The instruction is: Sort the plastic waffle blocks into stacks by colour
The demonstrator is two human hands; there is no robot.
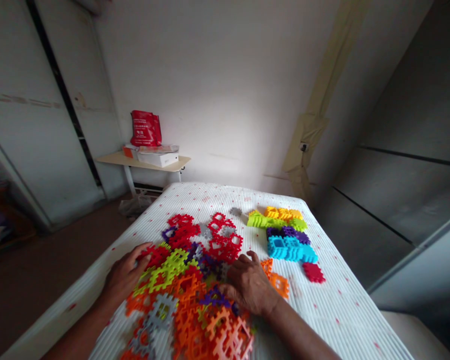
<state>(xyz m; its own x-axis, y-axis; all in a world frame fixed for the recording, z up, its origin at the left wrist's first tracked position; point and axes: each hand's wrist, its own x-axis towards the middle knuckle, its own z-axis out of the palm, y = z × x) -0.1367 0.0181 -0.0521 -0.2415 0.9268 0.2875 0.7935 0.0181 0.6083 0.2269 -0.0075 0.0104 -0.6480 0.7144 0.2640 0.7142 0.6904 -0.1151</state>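
A loose heap of flat plastic interlocking tiles with notched edges and open centres lies before me on the bed. My left hand (125, 272) rests at the heap's left edge, fingers stretched and apart beside a red tile (157, 256) and lime green tiles (170, 267). Over the heap's right side, my right hand (249, 285) has curled fingers, and its thumb is close to a purple tile (214, 297). What those fingers hold, if anything, is hidden. Nearer me are orange tiles (189, 330), a grey tile (163, 310) and salmon-coloured tiles (232, 337).
Sorted rows stand at the right: yellow tiles (283, 213), lime tiles (264, 220), purple tiles (290, 233) and light blue tiles (290, 248). A dark red tile (314, 272) lies nearby. Beyond the bed (345, 295), a side table (114, 159) holds a red bag (145, 129) and boxes.
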